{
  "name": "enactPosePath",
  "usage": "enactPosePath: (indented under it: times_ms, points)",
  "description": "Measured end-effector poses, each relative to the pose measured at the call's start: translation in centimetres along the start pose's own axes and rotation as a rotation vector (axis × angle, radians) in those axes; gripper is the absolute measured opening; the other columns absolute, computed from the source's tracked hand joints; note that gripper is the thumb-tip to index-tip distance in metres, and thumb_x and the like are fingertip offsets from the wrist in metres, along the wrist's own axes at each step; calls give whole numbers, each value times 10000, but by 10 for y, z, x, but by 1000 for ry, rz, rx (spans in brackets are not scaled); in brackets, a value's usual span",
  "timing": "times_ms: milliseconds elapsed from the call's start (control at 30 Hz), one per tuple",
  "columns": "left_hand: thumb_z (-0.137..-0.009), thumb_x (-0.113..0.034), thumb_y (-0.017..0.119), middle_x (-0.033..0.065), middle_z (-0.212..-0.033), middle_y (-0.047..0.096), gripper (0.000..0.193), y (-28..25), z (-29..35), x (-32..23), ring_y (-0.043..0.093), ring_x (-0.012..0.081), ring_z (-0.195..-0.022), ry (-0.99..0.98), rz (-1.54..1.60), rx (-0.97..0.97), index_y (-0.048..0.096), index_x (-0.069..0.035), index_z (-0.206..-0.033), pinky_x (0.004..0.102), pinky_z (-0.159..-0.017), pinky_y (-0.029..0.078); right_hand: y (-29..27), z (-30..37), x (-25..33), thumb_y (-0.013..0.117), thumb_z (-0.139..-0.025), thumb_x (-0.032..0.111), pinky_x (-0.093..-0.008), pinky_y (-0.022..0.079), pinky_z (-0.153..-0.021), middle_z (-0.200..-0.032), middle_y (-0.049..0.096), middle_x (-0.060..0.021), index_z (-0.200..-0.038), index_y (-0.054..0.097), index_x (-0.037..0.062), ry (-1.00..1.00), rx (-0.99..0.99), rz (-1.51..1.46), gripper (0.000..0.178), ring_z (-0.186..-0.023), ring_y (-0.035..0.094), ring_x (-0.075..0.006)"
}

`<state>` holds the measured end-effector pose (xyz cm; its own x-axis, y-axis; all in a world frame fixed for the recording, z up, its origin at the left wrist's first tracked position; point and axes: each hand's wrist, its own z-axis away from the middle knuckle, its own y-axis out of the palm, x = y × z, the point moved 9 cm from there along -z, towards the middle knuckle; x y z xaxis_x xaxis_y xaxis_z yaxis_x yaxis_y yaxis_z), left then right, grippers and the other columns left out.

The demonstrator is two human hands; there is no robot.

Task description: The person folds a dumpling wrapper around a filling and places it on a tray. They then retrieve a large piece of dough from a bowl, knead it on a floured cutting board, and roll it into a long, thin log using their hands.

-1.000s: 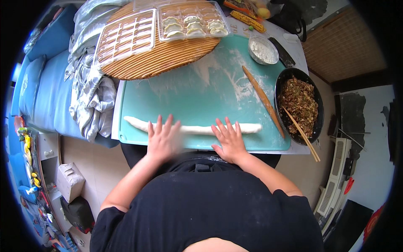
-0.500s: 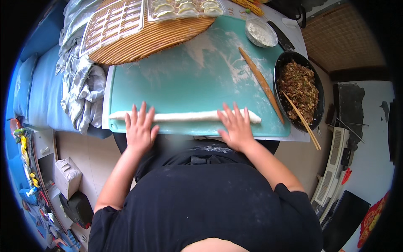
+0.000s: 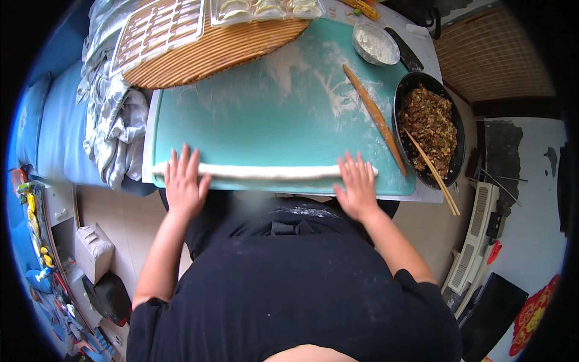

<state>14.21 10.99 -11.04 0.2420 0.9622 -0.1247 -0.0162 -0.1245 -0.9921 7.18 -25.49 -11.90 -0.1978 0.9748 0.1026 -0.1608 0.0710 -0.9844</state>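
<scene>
A long white dough rope lies across the near edge of a green mat dusted with flour. My left hand rests flat on the rope close to its left end, fingers stretched forward. Near the right end my right hand presses on it the same way, fingers spread. Both palms hide short pieces of the rope; its tips show beyond each hand. To the right, a wooden rolling pin with tapered ends lies slantwise on the mat.
A black pan of minced filling stands at the right, chopsticks across its rim. Behind the pin is a bowl of flour. A slatted board at the back carries an empty divided tray and a tray of dumplings.
My hands have moved apart, the left one leftward and the right one rightward along the dough rope. The rope reaches slightly farther at both ends.
</scene>
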Motion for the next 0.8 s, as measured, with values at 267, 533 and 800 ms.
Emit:
enactPosePath:
  times_ms: [267, 533, 800]
  points:
    - [-898, -439, 424, 116, -1443, 331, 550, 2, -61, 32, 271, 350, -1339, -13, -15, 3, 409, -131, -1353, 473, -1074, 232, -16, -57, -23, 398, -918, 377, -483, 155, -1106, -1492, 209, -128, -1403, 315, 117, -43, -150, 33, 556, -1380, 148, -356]
    - [-860, -469, 464, 141, -1451, 310, 629, 2, -20, 30, 241, 363, -1350, -47, -74, -68, 381, -118, -1375, 491, -1092, 170, -4, -15, -28, 411, -905, 410, -481, 151, -1103, -1474, 242, -157, -1420, 279, 112, 17, -70, -64, 609, -1367, 194, -358]
    - [-916, -428, 389, 81, -1481, 268, 543, 16, -29, 43, 205, 334, -1372, 32, -169, 79, 353, -181, -1398, 484, -1097, 174, -14, -11, -21, 495, -874, 352, -497, 168, -1103, -1491, 214, -112, -1410, 291, 132, -81, -112, -5, 614, -1377, 164, -352]
